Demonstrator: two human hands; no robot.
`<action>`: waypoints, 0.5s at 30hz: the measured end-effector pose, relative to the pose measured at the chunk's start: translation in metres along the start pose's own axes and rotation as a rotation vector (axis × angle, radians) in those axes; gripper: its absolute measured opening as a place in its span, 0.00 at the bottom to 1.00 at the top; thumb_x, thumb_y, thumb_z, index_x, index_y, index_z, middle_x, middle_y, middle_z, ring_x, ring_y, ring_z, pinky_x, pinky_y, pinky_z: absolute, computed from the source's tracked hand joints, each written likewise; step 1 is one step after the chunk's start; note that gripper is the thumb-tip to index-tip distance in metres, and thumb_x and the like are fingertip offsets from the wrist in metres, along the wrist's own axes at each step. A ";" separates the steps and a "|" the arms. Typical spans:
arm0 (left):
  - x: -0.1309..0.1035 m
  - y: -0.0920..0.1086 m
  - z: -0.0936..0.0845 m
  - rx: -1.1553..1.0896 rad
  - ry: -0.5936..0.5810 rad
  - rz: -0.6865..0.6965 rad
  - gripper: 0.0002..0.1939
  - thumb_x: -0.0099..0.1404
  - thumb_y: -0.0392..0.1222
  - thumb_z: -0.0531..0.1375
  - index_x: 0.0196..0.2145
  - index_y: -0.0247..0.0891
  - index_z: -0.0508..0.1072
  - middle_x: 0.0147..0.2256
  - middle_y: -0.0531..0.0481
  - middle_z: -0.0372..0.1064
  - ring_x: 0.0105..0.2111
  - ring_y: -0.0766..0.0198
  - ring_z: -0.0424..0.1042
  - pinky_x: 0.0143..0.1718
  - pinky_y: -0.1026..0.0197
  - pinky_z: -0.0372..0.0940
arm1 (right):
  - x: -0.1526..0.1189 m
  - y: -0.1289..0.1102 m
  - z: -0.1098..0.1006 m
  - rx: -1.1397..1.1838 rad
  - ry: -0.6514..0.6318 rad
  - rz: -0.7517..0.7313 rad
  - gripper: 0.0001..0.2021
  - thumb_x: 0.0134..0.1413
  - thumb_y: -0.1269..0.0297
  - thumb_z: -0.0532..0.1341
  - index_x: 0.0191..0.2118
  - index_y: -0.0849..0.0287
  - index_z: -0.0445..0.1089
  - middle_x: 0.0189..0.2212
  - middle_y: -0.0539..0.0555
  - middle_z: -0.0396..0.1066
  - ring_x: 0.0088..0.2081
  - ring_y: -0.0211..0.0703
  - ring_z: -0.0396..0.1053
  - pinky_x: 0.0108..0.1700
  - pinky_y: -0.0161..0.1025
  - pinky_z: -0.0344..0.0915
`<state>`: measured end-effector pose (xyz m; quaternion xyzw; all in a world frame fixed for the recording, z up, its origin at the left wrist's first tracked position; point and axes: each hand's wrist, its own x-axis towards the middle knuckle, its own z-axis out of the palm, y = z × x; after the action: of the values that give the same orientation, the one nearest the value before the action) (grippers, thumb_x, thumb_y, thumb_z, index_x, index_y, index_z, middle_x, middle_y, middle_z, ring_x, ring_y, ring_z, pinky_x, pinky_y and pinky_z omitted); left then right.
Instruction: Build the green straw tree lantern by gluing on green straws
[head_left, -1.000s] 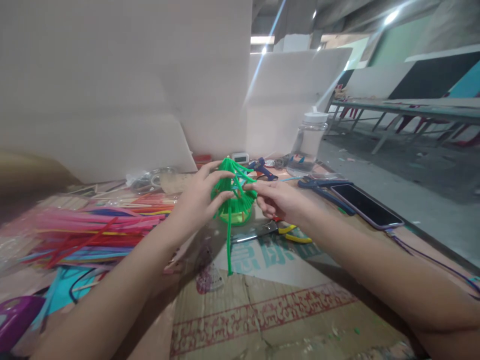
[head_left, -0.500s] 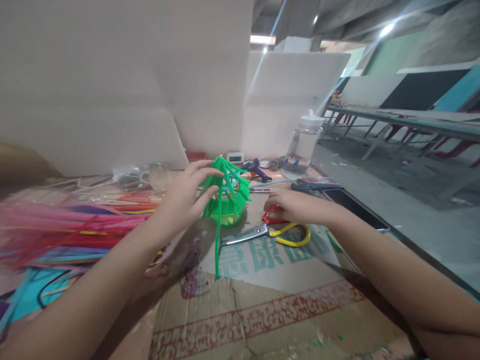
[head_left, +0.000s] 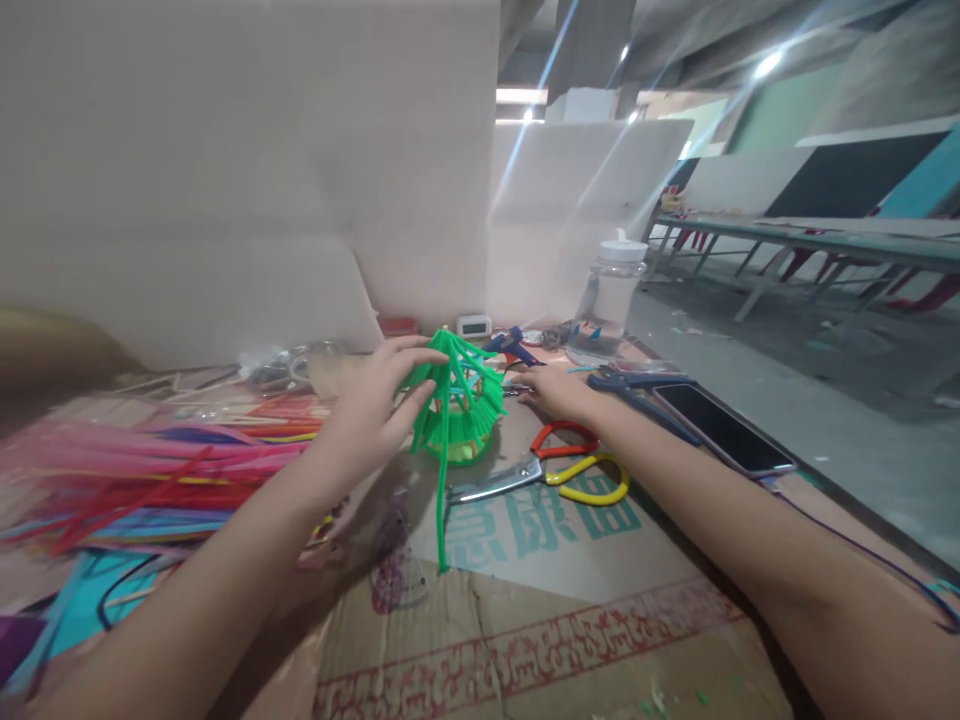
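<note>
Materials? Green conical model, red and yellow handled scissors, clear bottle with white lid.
Green conical model: probably pipe cleaners, matte; soft-edged bent strands without shine.
Red and yellow handled scissors: shiny metal blades, bright highlights; smooth coloured handles, perhaps plastic.
Clear bottle with white lid: transparent, see-through walls; plastic or glass, can't tell. Lid opaque, probably plastic.

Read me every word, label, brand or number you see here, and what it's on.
Nothing reads clearly enough to quote.
Large teal characters on the cardboard: too blurred to read surely.
Screen on the small white device: too small to read.
</note>
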<state>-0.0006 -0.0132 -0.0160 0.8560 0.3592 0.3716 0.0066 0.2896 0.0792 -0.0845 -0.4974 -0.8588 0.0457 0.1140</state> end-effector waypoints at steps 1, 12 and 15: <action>0.000 0.000 -0.001 -0.006 -0.001 0.003 0.13 0.71 0.38 0.52 0.52 0.38 0.68 0.55 0.41 0.64 0.59 0.56 0.62 0.60 0.49 0.59 | -0.002 -0.001 -0.002 0.008 0.004 0.009 0.17 0.58 0.67 0.60 0.53 0.62 0.72 0.55 0.66 0.69 0.53 0.56 0.68 0.53 0.47 0.61; 0.002 -0.002 -0.003 -0.087 0.034 -0.141 0.16 0.70 0.40 0.54 0.54 0.38 0.66 0.52 0.44 0.71 0.53 0.56 0.70 0.55 0.50 0.65 | -0.090 -0.024 -0.056 0.262 -0.469 -0.250 0.29 0.51 0.65 0.65 0.60 0.49 0.66 0.55 0.56 0.68 0.53 0.50 0.67 0.53 0.43 0.63; 0.002 -0.003 -0.002 -0.085 0.037 -0.141 0.16 0.70 0.40 0.54 0.54 0.38 0.66 0.52 0.44 0.71 0.53 0.56 0.69 0.55 0.50 0.64 | -0.101 -0.026 -0.043 0.154 -0.355 -0.282 0.30 0.52 0.71 0.61 0.62 0.46 0.65 0.56 0.57 0.66 0.54 0.51 0.66 0.54 0.43 0.62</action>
<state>-0.0030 -0.0100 -0.0142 0.8205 0.4026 0.4010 0.0627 0.3262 -0.0225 -0.0525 -0.3465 -0.9203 0.1817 0.0040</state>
